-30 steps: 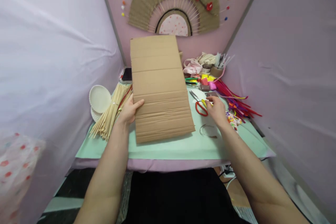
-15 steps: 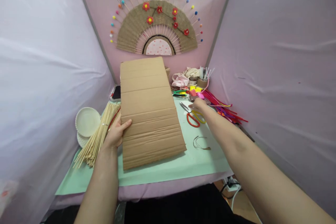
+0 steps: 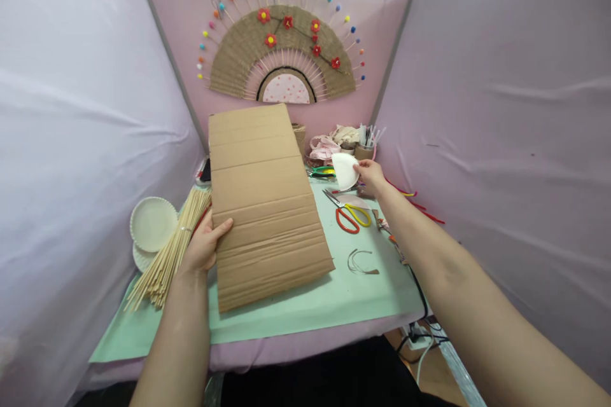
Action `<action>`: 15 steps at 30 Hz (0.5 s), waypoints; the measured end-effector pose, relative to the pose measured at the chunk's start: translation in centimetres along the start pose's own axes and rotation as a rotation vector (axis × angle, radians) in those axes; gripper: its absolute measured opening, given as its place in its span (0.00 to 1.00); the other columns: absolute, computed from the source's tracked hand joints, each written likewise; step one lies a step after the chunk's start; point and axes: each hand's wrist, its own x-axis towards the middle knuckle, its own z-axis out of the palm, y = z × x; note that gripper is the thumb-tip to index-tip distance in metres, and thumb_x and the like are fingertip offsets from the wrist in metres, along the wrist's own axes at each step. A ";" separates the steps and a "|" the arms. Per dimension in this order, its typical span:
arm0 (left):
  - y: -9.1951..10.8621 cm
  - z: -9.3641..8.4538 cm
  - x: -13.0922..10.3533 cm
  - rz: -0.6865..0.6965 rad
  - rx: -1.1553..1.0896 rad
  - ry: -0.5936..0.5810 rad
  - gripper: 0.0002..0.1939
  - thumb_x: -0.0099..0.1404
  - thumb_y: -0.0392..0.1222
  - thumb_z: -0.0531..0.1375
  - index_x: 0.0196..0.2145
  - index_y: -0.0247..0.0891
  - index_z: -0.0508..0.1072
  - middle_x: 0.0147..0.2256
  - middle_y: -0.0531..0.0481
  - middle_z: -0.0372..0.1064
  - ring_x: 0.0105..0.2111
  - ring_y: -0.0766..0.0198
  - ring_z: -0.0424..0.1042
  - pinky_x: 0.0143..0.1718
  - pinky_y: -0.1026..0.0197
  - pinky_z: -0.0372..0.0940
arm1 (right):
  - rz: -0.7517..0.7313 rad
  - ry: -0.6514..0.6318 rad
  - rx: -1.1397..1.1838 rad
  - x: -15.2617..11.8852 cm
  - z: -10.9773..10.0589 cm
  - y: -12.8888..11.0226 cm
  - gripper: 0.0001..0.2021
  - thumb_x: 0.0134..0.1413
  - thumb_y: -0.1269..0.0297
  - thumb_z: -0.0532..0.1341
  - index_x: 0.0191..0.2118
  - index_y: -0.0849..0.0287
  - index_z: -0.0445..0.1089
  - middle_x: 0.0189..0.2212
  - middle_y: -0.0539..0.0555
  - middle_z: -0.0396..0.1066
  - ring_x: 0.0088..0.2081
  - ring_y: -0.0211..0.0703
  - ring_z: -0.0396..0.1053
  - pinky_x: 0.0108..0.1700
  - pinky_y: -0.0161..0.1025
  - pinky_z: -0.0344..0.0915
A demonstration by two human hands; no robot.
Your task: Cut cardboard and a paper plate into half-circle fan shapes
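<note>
1. The table (image 3: pixel 296 321) is the biggest thing I see here. It has a green cloth on it, and the work sits over it.

2. On the back wall hangs a big fan (image 3: pixel 252 44) with red flowers. Nobody touches it.

3. The cardboard (image 3: pixel 267 203) is in front of the person, tipped up over the table. The left hand (image 3: pixel 203 245) holds its left edge, just as it did a second ago. The thumb presses on the front and the other fingers go behind, where I cannot see them. I cannot tell if the low edge touches the cloth.

4. The bundle of sticks (image 3: pixel 169 245) lies left of the cardboard, by two white dishes (image 3: pixel 153 224).

5. The scissors (image 3: pixel 338 204) lie on the table, right of the cardboard. No hand is on them.

6. The white piece (image 3: pixel 344 172) is the new bit. Half a second ago the right hand (image 3: pixel 371 173) was reaching down near the scissors; now it holds this piece up in the air by its right edge, pinched between thumb and fingers. It is near the cardboard but not touching it. So both hands are full, and I think the work has gone from reaching to holding two parts.
</note>
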 end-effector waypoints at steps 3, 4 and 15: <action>0.0 0.0 0.0 -0.012 0.000 -0.005 0.33 0.55 0.44 0.67 0.57 0.43 0.65 0.55 0.43 0.70 0.53 0.49 0.70 0.50 0.51 0.70 | 0.099 -0.137 0.151 -0.6 -0.5 -0.9 0.17 0.62 0.60 0.60 0.54 0.60 0.65 0.51 0.58 0.68 0.47 0.47 0.70 0.47 0.50 0.70; -0.1 -0.1 0.0 -0.014 -0.002 -0.004 0.33 0.55 0.44 0.67 0.57 0.42 0.65 0.55 0.43 0.70 0.53 0.49 0.70 0.50 0.51 0.70 | 0.123 -0.186 0.198 -0.9 -0.8 -1.2 0.17 0.62 0.60 0.60 0.54 0.60 0.66 0.51 0.58 0.68 0.47 0.47 0.70 0.47 0.50 0.70; 0.3 0.7 -0.7 -0.079 0.020 -0.008 0.34 0.53 0.45 0.68 0.57 0.42 0.66 0.54 0.42 0.71 0.52 0.49 0.71 0.51 0.49 0.69 | 0.185 -0.545 0.537 -6.6 -3.0 -2.5 0.14 0.64 0.69 0.48 0.26 0.57 0.60 0.17 0.41 0.45 0.17 0.33 0.44 0.18 0.27 0.48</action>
